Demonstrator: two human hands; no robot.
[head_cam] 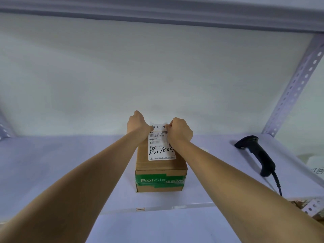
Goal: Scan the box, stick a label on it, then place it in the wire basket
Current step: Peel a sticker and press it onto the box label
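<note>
A brown cardboard box [160, 170] with green tape on its near face stands on the white shelf [52, 163], centre of view. A white shipping label with handwriting [161, 148] lies on its top. At the box's far edge a second white label [158, 126] with printed characters is held up between my hands. My left hand [137, 122] pinches its left corner and my right hand [179, 128] pinches its right corner. No wire basket is in view.
A black handheld barcode scanner [256, 153] lies on the shelf to the right, its coiled cord trailing toward me. A perforated metal upright [296, 85] rises at right. White paper items [315, 165] sit at the far right edge. A white wall is close behind.
</note>
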